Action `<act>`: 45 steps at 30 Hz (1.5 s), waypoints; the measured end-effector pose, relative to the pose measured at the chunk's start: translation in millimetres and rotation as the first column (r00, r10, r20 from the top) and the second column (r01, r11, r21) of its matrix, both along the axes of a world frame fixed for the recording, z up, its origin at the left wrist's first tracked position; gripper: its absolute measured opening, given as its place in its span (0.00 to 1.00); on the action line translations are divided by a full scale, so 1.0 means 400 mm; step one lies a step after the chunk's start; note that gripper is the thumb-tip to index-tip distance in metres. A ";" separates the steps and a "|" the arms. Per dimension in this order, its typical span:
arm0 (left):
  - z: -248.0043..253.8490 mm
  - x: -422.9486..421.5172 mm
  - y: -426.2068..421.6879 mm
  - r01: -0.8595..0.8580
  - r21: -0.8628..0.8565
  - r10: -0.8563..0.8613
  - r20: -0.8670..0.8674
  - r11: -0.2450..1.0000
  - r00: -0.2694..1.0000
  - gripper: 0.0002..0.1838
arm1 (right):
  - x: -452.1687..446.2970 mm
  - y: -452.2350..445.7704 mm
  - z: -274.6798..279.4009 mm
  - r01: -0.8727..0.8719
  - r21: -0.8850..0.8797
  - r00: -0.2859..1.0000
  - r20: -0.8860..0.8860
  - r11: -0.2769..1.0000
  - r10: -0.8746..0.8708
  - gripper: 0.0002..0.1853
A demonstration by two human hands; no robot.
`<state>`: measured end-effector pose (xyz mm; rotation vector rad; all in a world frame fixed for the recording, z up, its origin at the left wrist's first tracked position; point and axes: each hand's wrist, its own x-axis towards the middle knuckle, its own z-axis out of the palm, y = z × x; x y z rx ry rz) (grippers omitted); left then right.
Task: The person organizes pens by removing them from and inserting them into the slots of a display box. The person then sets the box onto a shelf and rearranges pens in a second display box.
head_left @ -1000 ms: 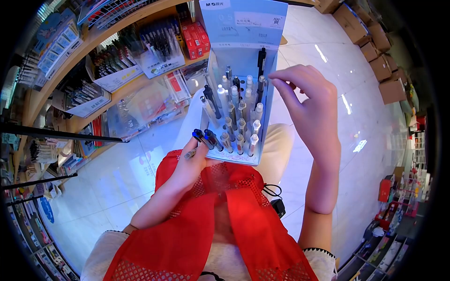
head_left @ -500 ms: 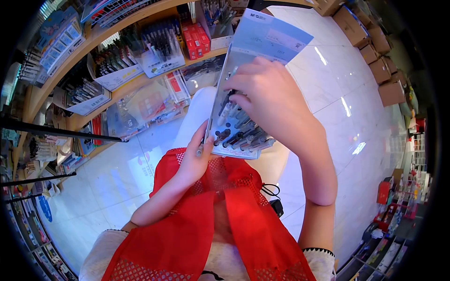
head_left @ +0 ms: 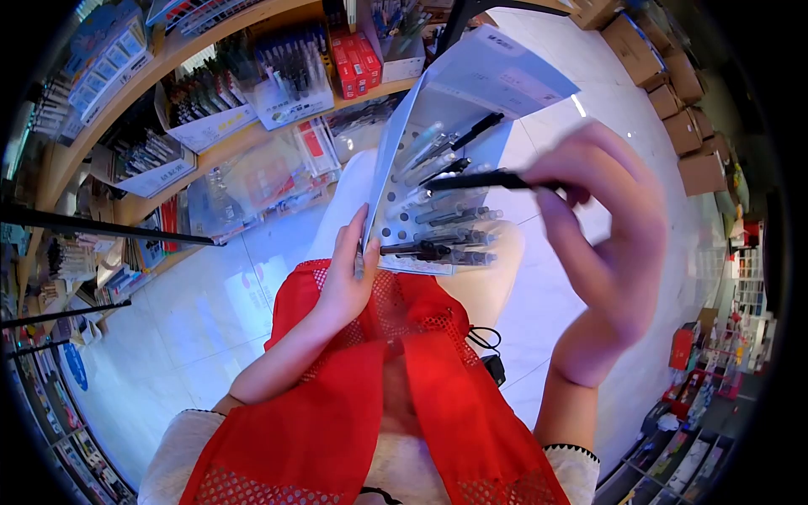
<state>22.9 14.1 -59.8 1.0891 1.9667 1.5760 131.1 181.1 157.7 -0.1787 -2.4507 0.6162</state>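
A pale blue and white cardboard pen display box [head_left: 497,71] tilts over my lap, its printed flap standing up at the far end. My left hand [head_left: 347,276] grips the box by its near left side, and a slim pen-like piece shows by its fingers. In my right hand [head_left: 608,231], to the right of the box, a black pen [head_left: 475,180] is pinched at one end, its other end above the box. Several clear and dark pens [head_left: 459,237] stand slanted in the holes of the box's insert. Some holes on the left are bare.
Wooden shelves [head_left: 240,139] on the left carry pen boxes [head_left: 290,105], red boxes [head_left: 355,63] and plastic-wrapped packs [head_left: 244,198]. Cardboard cartons [head_left: 635,55] are stacked at the far right. A black bar [head_left: 109,225] juts in from the left. Goods racks [head_left: 690,454] stand lower right.
My right hand has drawn back to the right out of the box, with a black pen now in its fingers. The box has tilted slightly; my left hand keeps its hold.
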 end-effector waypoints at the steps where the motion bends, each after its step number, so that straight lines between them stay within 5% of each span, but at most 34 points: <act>1: 0.013 0.001 0.001 -0.010 0.002 0.010 -0.018 1.000 1.000 0.26 | 0.019 -0.012 0.004 0.052 0.001 0.999 0.008 0.999 -0.052 0.09; 6: 0.041 0.013 0.004 -0.030 0.062 0.034 -0.072 0.998 0.997 0.27 | 0.063 -0.056 -0.018 0.110 0.010 0.987 0.118 0.994 -0.110 0.11; 9: 0.054 0.023 0.007 -0.016 0.072 0.018 -0.028 0.997 0.999 0.27 | 0.061 -0.042 -0.065 -0.123 0.039 0.969 0.222 0.992 0.112 0.15; 13: 0.049 0.024 0.012 -0.031 0.121 0.046 -0.123 0.992 0.991 0.29 | 0.039 -0.048 -0.077 -0.204 0.049 0.920 0.351 0.978 0.174 0.12; 38: 0.055 0.019 0.006 -0.074 0.139 0.073 0.009 0.988 0.997 0.28 | -0.024 -0.050 -0.123 -0.224 0.189 0.965 0.177 0.956 0.192 0.14; 45: 0.044 0.018 0.008 -0.056 0.148 0.073 -0.110 0.987 0.991 0.29 | -0.042 -0.061 -0.099 -0.318 0.264 0.935 0.246 0.911 0.255 0.16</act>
